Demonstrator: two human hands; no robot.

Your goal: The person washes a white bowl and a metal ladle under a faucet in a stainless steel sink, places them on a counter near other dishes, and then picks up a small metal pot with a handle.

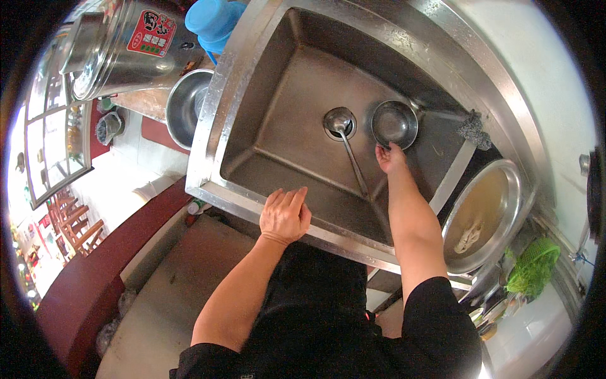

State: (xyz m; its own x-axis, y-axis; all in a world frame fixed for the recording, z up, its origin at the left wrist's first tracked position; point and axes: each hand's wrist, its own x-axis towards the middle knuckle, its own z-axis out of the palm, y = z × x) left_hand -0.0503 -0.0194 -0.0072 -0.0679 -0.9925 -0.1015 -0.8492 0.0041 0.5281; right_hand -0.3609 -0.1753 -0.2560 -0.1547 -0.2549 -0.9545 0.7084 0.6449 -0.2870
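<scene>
A stainless steel sink [322,85] lies before me. My right hand [391,158] is inside it, its fingers on the near rim of a small round metal bowl [395,124] at the basin's right side. Left of that bowl, a metal ladle [348,151] rests with its head over the drain and its handle pointing towards me. My left hand [286,213] lies at the sink's front edge, its fingers bent over the rim; nothing is seen in it.
A steel wool scourer [475,130] sits at the sink's right edge, above a large metal basin [513,175] of cloudy liquid. Beyond it is a green basket [542,251] with leafy greens. On the left stand a metal bowl [177,111], a blue plastic container [210,23] and a large metal canister [118,66].
</scene>
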